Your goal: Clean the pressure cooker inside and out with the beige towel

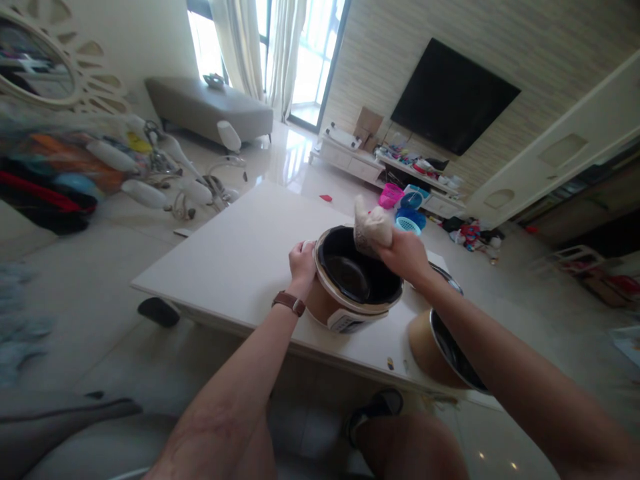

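Observation:
An electric cooker body (327,303), gold-brown with a dark interior and a control panel on its side, stands on the white table (225,253). My left hand (303,263) grips its rim at the left, fingers curled over the edge. Bunched in my right hand (407,257) is a pale cloth (373,227), held at the far right part of the cooker's rim. Below my right forearm an inner pot (423,337), gold outside and dark inside, rests tilted on the table. Part of a round, shiny-edged thing (453,280) shows behind that forearm; the arm hides the rest.
A small yellow and dark item (390,363) lies near the table's front edge. Pink (390,195) and blue baskets (411,223) stand on the floor beyond. A TV cabinet (350,157) and a grey bench (210,110) are farther back. Fan-like white parts (145,193) clutter the left floor.

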